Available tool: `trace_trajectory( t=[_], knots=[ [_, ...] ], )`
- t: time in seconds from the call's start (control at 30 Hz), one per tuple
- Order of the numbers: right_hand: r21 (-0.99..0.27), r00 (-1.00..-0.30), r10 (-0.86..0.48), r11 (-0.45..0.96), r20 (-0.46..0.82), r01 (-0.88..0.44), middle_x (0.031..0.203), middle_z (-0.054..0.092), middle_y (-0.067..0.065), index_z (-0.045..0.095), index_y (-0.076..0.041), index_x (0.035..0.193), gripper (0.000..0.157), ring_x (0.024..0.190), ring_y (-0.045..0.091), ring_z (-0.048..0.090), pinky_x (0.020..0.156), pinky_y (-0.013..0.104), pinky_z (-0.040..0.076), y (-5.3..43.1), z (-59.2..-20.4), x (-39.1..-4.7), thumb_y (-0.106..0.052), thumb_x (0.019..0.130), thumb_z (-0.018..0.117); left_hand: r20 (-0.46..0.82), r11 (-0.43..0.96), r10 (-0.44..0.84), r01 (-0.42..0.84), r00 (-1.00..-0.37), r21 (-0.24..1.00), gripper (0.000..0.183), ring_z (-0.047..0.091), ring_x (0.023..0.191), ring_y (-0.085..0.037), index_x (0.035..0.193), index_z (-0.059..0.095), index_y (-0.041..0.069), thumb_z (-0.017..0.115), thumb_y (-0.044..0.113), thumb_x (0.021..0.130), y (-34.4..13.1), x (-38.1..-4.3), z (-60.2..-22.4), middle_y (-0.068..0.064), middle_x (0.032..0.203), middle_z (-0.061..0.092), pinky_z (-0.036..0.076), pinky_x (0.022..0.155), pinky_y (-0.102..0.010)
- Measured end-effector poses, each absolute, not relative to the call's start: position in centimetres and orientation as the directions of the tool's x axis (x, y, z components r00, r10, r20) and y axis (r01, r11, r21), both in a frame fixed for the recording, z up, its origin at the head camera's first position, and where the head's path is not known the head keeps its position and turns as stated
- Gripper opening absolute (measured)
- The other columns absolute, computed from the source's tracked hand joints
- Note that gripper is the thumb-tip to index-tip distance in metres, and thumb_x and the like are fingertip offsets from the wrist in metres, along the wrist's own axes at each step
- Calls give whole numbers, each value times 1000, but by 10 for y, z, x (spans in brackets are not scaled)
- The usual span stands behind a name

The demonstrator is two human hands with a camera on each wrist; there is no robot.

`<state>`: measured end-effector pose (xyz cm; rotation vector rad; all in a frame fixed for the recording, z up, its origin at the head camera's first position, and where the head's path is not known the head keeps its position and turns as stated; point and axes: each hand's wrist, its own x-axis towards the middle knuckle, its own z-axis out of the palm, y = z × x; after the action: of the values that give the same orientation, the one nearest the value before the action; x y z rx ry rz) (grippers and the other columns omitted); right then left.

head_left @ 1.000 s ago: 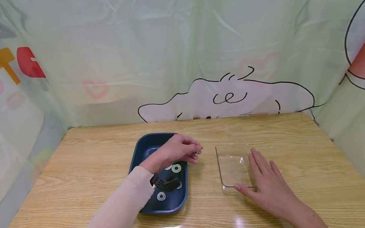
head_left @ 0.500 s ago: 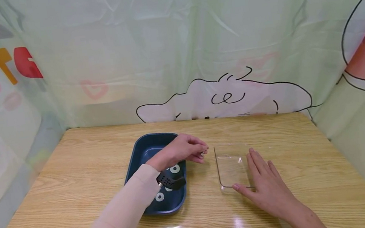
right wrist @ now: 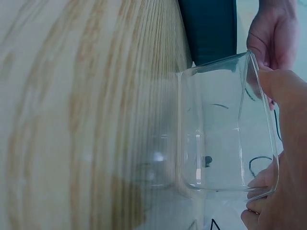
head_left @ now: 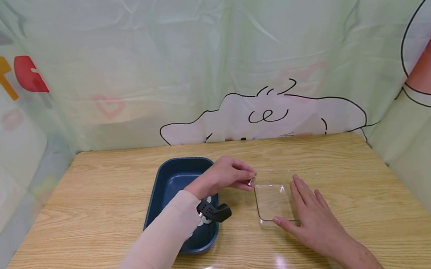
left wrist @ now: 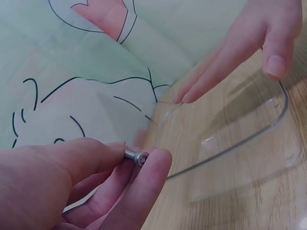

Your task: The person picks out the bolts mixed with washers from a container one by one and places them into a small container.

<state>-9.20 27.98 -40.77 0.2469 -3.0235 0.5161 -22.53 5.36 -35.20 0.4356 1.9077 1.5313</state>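
My left hand point(head_left: 230, 175) pinches a small silver socket-head screw point(left wrist: 136, 157) between thumb and fingers, its round head facing outward. In the head view that hand is at the left rim of a clear plastic box point(head_left: 272, 203), near its far left corner. My right hand point(head_left: 316, 214) rests along the right side of the box, fingers straight, with the thumb on the near rim. The right wrist view shows that thumb point(right wrist: 278, 86) at the box's rim. Inside the clear walls only the bare bottom shows.
A dark blue tray point(head_left: 166, 176) stands left of the box, under my left forearm. Several pale washers point(head_left: 205, 218) lie in it, partly covered by the wrist camera point(head_left: 213, 211). A printed curtain point(head_left: 131, 73) closes off the wooden table point(head_left: 87, 204) at the back and sides.
My left hand has moved right with the screw, from the tray's right edge to the left rim of the clear box. My right hand stays in place on the box.
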Motion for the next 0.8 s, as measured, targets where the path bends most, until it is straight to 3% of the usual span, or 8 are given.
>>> trace_trajectory(
  t=[0.3, 0.63, 0.8],
  knots=[
    [-324, -986, -142, 932, 87, -163, 166, 6, 21, 14, 7, 155, 101, 152, 41, 13, 118, 67, 14, 280, -409, -92, -62, 93, 55, -276, 278, 623, -123, -732, 953, 17, 74, 79, -19, 106, 72, 3, 70, 11, 92, 69, -222, -349, -9, 90, 73, 60, 88, -41],
    [-319, -987, -141, 934, 81, -159, 166, 7, 22, 15, 8, 154, 102, 152, 41, 13, 118, 67, 15, 280, -409, -93, -62, 92, 55, -286, 322, 613, -97, -737, 942, 15, 73, 74, -15, 105, 75, 5, 66, 7, 93, 86, -219, -351, -16, 102, 73, 61, 84, -38],
    [-320, -988, -137, 935, 72, -153, 165, 7, 22, 16, 8, 154, 102, 152, 41, 13, 117, 68, 15, 281, -409, -93, -63, 92, 55, -296, 348, 601, -90, -742, 933, 13, 70, 69, -14, 101, 75, 3, 66, 5, 93, 94, -217, -350, -14, 94, 73, 62, 77, -32]
  ],
)
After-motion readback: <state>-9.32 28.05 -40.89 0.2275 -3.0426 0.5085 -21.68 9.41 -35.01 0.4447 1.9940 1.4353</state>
